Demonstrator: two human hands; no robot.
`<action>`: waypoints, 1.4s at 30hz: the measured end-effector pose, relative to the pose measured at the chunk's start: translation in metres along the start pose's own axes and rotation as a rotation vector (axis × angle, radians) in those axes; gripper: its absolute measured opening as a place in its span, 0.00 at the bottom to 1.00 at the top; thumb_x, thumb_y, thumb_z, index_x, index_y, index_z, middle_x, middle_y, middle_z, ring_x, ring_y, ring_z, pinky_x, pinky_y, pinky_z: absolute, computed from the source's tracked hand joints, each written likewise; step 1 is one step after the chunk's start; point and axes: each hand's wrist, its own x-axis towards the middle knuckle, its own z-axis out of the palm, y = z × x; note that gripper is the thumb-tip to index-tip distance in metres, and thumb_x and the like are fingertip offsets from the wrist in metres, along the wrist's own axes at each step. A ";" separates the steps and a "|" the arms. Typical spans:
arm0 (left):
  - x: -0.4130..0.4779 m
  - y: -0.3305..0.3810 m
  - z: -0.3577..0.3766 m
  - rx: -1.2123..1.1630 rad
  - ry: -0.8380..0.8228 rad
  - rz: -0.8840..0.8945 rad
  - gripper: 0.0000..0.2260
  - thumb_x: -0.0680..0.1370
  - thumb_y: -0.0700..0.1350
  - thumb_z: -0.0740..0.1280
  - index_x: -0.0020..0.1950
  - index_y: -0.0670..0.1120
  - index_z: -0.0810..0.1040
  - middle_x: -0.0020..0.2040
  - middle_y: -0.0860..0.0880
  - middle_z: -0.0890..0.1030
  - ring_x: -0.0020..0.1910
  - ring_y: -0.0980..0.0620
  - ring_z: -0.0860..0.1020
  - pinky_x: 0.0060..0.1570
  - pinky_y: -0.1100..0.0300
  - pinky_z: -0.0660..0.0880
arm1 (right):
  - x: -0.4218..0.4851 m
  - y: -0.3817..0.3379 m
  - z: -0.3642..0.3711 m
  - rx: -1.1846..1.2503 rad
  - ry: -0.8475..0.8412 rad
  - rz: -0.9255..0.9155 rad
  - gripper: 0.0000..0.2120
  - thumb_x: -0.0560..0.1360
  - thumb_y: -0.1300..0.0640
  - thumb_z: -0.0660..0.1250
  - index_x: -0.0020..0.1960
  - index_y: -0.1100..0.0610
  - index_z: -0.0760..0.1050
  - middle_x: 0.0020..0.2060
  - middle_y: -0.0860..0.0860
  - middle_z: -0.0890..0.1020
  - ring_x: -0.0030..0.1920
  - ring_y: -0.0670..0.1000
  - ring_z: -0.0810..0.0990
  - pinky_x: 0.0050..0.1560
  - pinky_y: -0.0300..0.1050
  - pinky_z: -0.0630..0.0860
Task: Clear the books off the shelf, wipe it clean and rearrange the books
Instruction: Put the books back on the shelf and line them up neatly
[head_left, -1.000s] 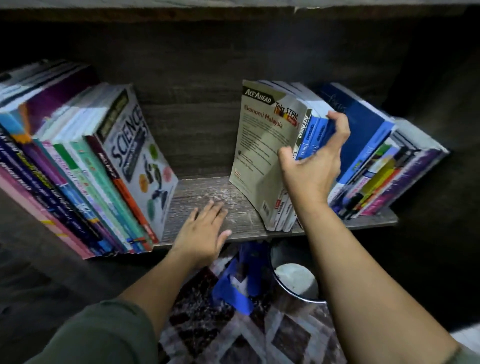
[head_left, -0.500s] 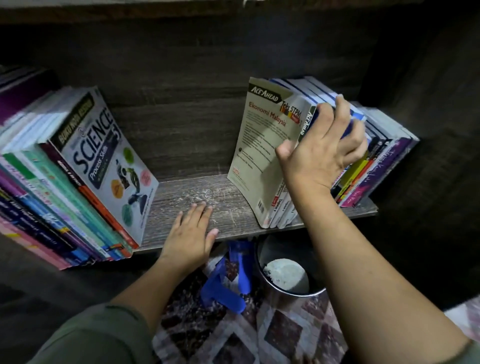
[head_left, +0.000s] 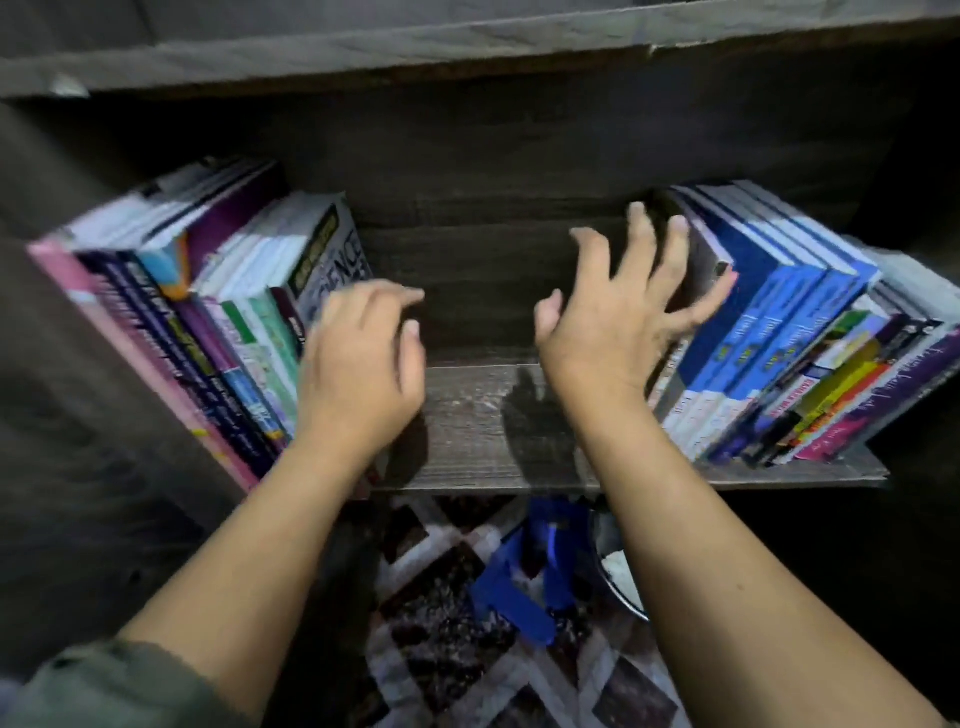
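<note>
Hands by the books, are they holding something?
Nothing. The right hand touches the grey-covered end book with spread fingers; the left hand is loosely curled, empty.

A single head-worn wide-angle camera looks forward and down. It sits near the shelf (head_left: 467, 431), facing its back panel (head_left: 483, 249) squarely.

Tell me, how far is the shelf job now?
Done: the middle of the grey wooden shelf is bare. In hand: the right hand rests on the blue-spined books on the right; the left hand is by the leaning books on the left. Left: both rows uncleared; whitish marks suggest wiping.
</note>
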 end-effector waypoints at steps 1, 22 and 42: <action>0.001 -0.007 -0.019 0.047 0.085 0.014 0.12 0.77 0.43 0.62 0.57 0.42 0.79 0.56 0.44 0.78 0.57 0.42 0.74 0.60 0.53 0.67 | 0.000 -0.004 0.001 -0.046 -0.041 0.033 0.24 0.64 0.55 0.72 0.60 0.49 0.75 0.74 0.57 0.65 0.75 0.63 0.56 0.67 0.72 0.41; -0.024 -0.096 -0.080 0.251 0.150 -0.092 0.28 0.76 0.40 0.63 0.75 0.38 0.60 0.76 0.38 0.59 0.77 0.40 0.53 0.76 0.47 0.52 | -0.049 -0.138 -0.026 0.669 -0.590 -0.632 0.41 0.71 0.58 0.68 0.78 0.52 0.51 0.78 0.52 0.53 0.77 0.53 0.53 0.75 0.58 0.56; -0.023 -0.097 -0.074 0.296 0.185 -0.098 0.27 0.77 0.39 0.61 0.76 0.38 0.59 0.76 0.38 0.60 0.77 0.40 0.53 0.76 0.47 0.51 | -0.052 -0.150 -0.013 0.790 -0.556 -0.554 0.23 0.78 0.51 0.63 0.71 0.40 0.62 0.74 0.50 0.54 0.58 0.59 0.75 0.50 0.58 0.78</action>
